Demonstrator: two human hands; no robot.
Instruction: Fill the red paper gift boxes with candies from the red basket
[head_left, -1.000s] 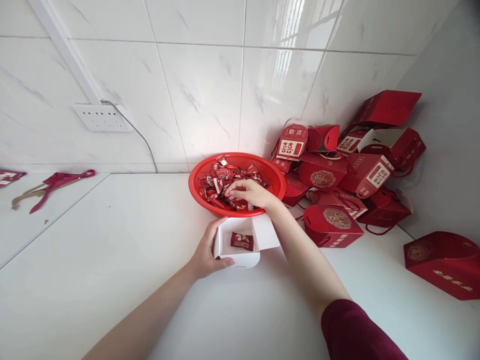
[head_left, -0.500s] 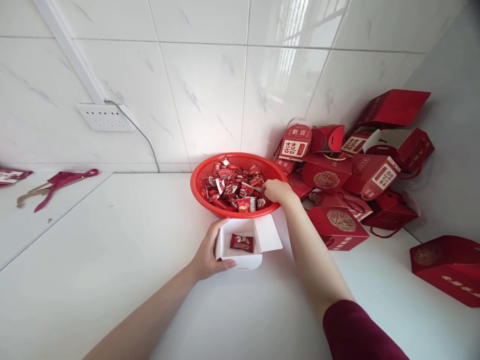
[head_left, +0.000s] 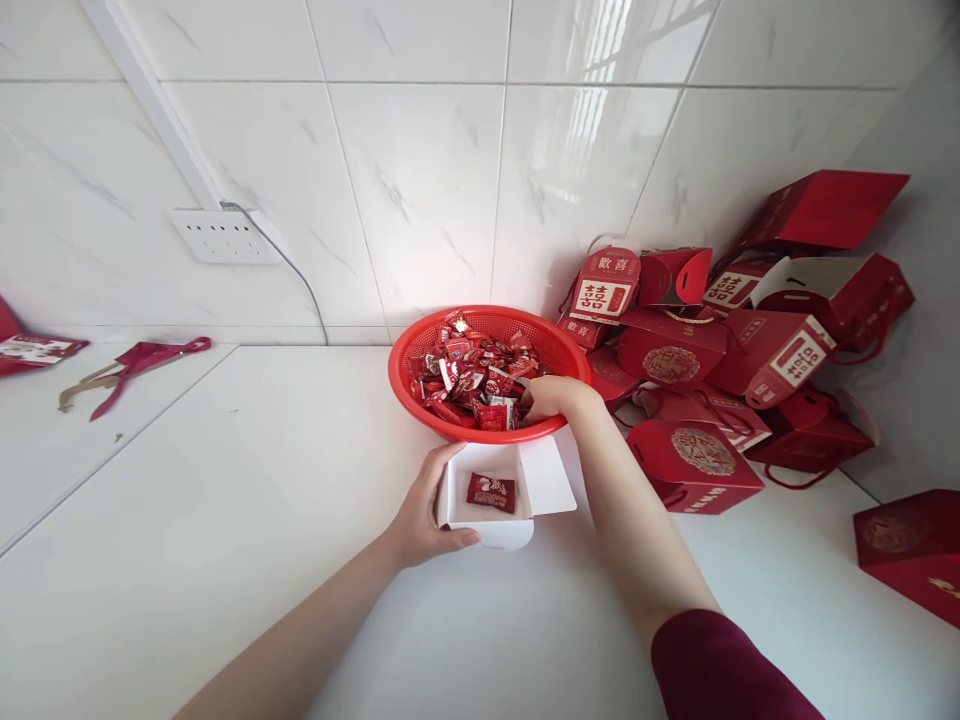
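My left hand (head_left: 431, 515) grips a small white box (head_left: 491, 534) by its left side, thumb along the near wall. The box's lid flap (head_left: 547, 476) hangs out to the right. Inside it lies one wrapped red candy (head_left: 491, 492). Just behind the box stands a red plastic basket (head_left: 401, 375) heaped with wrapped candies (head_left: 469, 375). My right hand (head_left: 556, 396) reaches over the basket's right rim, its fingers down among the candies. Those fingertips are partly hidden, so whether they pinch a candy is unclear.
Several red gift boxes (head_left: 679, 350) are piled at the right against the wall. Another red box (head_left: 911, 550) stands at the right edge. Scissors with a dark red ribbon (head_left: 150, 358) lie at the left. A socket strip (head_left: 225, 238) with a grey cable is on the tiled wall.
My right hand has dipped a little deeper into the candies. The left hand keeps its hold on the white box. The whole view has shifted slightly.
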